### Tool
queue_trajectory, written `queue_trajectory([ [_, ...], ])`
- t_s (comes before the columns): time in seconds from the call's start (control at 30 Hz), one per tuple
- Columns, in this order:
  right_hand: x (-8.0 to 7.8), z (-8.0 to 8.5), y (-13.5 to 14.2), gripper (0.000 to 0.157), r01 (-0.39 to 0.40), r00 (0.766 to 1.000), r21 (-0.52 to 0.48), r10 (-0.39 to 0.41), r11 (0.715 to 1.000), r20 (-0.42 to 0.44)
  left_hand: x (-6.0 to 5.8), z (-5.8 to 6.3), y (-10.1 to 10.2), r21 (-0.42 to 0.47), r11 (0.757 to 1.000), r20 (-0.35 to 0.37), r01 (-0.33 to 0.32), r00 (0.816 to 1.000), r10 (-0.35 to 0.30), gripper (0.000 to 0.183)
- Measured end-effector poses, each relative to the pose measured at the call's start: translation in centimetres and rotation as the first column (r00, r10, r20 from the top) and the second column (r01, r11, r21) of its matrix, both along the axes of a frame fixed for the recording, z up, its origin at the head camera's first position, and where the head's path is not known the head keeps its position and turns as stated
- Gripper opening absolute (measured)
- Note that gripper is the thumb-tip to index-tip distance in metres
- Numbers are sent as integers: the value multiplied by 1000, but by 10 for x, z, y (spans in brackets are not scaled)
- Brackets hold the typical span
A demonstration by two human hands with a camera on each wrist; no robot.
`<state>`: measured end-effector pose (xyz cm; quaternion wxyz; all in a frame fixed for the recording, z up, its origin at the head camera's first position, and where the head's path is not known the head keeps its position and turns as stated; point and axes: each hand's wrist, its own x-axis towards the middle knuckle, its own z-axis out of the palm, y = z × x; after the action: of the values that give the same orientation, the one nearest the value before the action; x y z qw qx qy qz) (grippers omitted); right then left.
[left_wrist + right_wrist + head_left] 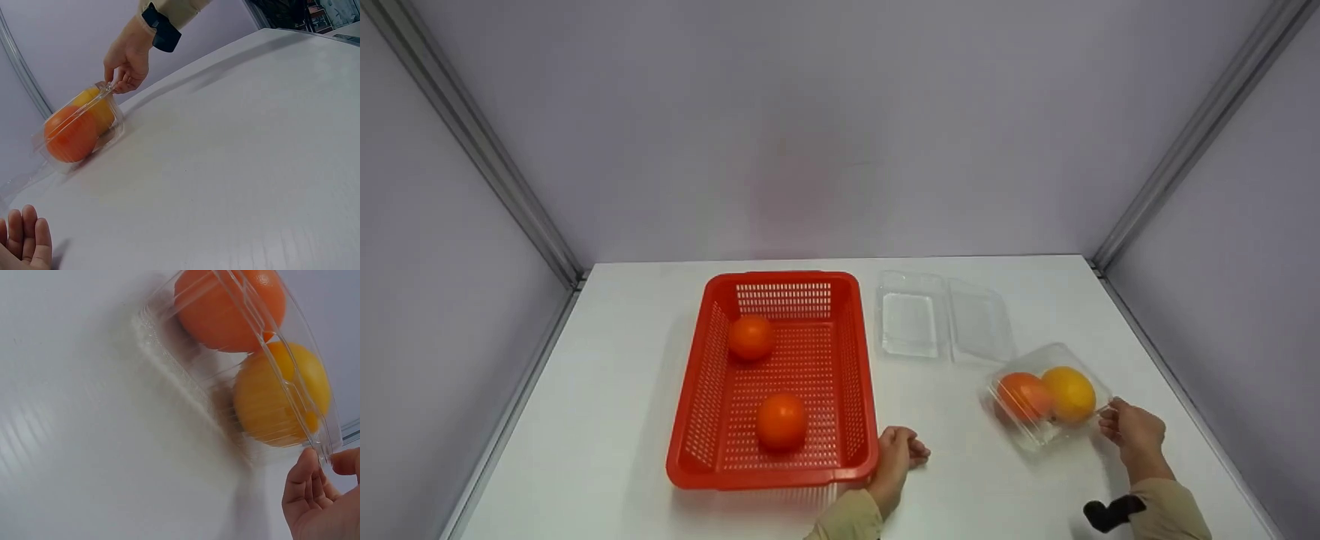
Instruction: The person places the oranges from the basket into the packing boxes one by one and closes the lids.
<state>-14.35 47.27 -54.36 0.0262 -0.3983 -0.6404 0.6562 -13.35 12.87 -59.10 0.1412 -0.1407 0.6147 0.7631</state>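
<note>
At the right of the head view, my right hand (1136,431) pinches the rim corner of a clear plastic clamshell box (1039,442) between thumb and fingers. Its lid lies over the base. Inside sit a reddish-orange round fruit (1024,396) and a yellow one (1069,395), side by side; both show through the plastic in the right wrist view. My left hand (894,461) is beside the near right corner of a red basket (682,476), its fingers loosely bent and holding nothing. Whether it touches the basket I cannot tell. Two orange fruits (751,337) lie apart in the basket.
Another clear clamshell box (911,322) lies spread open behind the filled one, right of the basket. All stands on a white table (607,360) enclosed by pale walls (840,150) at the back and both sides.
</note>
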Motion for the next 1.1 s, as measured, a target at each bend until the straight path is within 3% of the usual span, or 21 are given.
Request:
queue_trajectory([
  [0.33, -1, 4, 1, 28, 82, 996, -21, -83, 996, -42, 2, 3, 0, 9, 1000, -1, 2, 1000, -2, 14],
  [0.5, 0, 5, 1, 30, 102, 994, -41, -103, 994, -21, 6, 10, 2, 19, 998, -13, 54, 998, -53, 13],
  [0.6, 0, 6, -1, 23, 94, 996, 5, -94, 996, 3, 11, 15, 4, 15, 995, -51, 97, 994, -96, 13],
  [0.67, -1, 7, -3, 29, 91, 995, 48, -92, 995, 24, 13, 20, 6, -3, 992, -78, 128, 989, -127, 12],
  [0.77, -2, 8, -4, 42, 99, 994, 93, -103, 991, 38, 18, 29, 9, -45, 980, -117, 193, 973, -197, 12],
  [0.93, -3, 9, -4, 46, 118, 992, 148, -124, 982, 38, 23, 47, 11, -70, 946, -155, 318, 933, -325, 11],
  [1.1, -2, 8, -6, 49, 121, 991, 219, -130, 968, 27, 26, 61, 11, -85, 920, -224, 382, 893, -391, 12],
])
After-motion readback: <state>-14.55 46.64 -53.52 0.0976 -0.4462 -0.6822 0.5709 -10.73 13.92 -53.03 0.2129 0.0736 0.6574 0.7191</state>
